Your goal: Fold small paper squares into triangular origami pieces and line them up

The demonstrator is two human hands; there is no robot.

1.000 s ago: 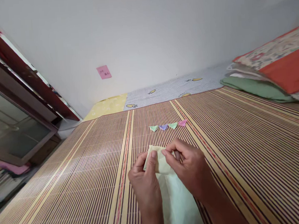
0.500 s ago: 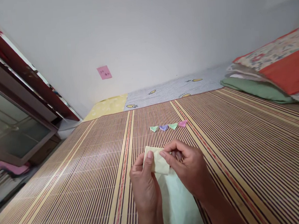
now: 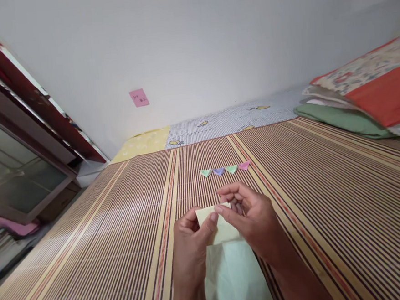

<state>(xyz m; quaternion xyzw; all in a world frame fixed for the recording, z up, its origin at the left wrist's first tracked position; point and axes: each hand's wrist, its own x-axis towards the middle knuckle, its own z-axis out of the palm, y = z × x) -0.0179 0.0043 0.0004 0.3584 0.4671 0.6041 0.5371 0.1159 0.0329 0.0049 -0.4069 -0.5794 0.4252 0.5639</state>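
Close to the camera, both hands meet over a striped mat (image 3: 90,249) and share one small yellow paper (image 3: 219,224). The left hand (image 3: 189,251) pinches the paper's left edge between thumb and forefinger, and the right hand (image 3: 253,219) pinches the top edge with thumb and forefinger while its other fingers curl loosely above; so each hand is closed on the paper. It seems they hold it this way to keep the sheet tight and flat, lifted a little off the mat, so that an edge can be lined up or pressed. The paper is pale yellow, thin, with a straight upper edge, and I think it is already folded once, though the layers are hard to see. Just under it lies a pale green sheet (image 3: 232,275), flat, between the two forearms. Further away on the mat, four small folded triangles (image 3: 224,169) stand in a neat row, green, purple, green and pink, probably set apart to stay in order. Behind them is a checked bedsheet (image 3: 232,118), at the right a pile of pillows (image 3: 370,92), and on the wall a pink note (image 3: 139,98).
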